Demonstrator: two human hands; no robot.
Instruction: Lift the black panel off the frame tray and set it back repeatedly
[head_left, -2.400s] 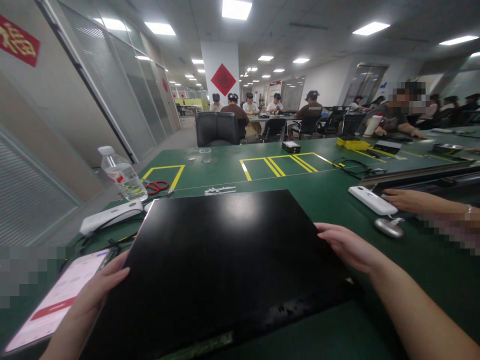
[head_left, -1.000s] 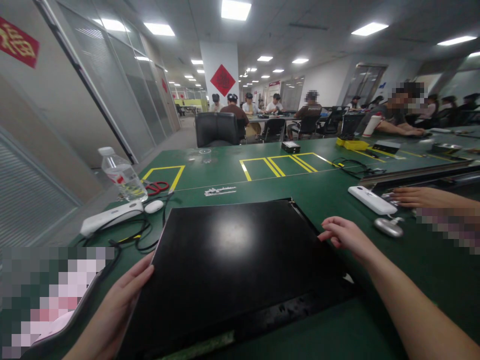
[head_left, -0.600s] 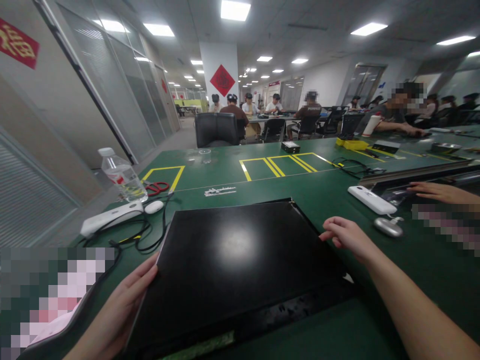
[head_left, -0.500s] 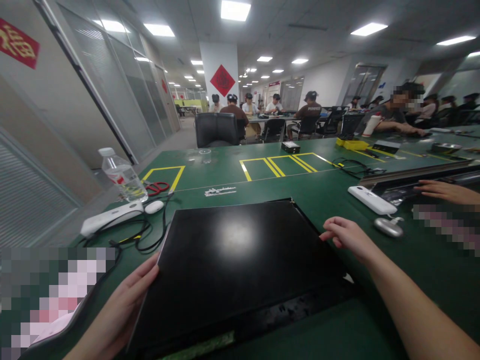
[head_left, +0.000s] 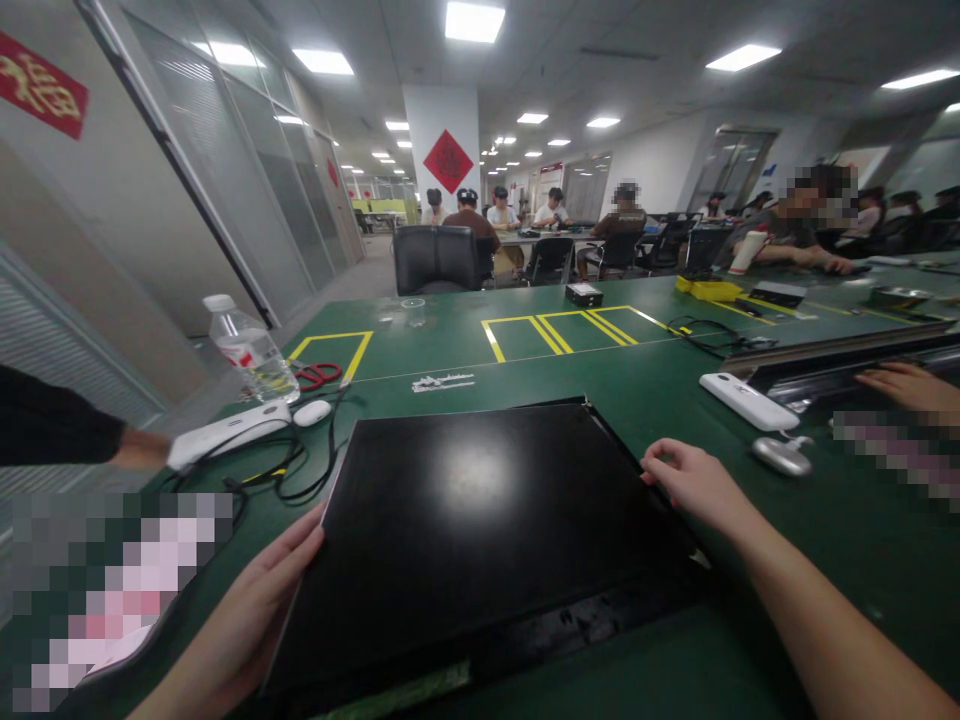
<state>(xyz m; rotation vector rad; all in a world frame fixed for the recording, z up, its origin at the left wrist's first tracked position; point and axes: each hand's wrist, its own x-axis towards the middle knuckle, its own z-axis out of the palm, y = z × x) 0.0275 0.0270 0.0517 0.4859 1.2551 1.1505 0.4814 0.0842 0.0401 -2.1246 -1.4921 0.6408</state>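
Note:
A flat black display panel (head_left: 450, 580), glossy with a light reflected in it, lies in front of me, with a green strip along its near edge. My left hand (head_left: 281, 565) is closed on the panel's left edge, thumb on top and the other fingers partly hidden beneath. At the right edge my right hand (head_left: 686, 480) has its thumb and forefinger pinched together against the panel's dark rim. Whether a thin piece of that rim is between those fingertips I cannot make out clearly. A small pale corner piece shows below, near the panel's right corner.
On the left are a water bottle (head_left: 251, 350), red-handled scissors (head_left: 319, 376), a white power strip (head_left: 225, 435), black cables and a co-worker's dark sleeve (head_left: 60, 420). On the right lie a white power bank (head_left: 750, 403), a silver case (head_left: 782, 455) and another person's hand (head_left: 915, 388).
A co-worker's dark-sleeved arm has come in from the left to the white power strip. My right hand's thumb and forefinger have closed together at the panel's edge. The panel is almost unmoved.

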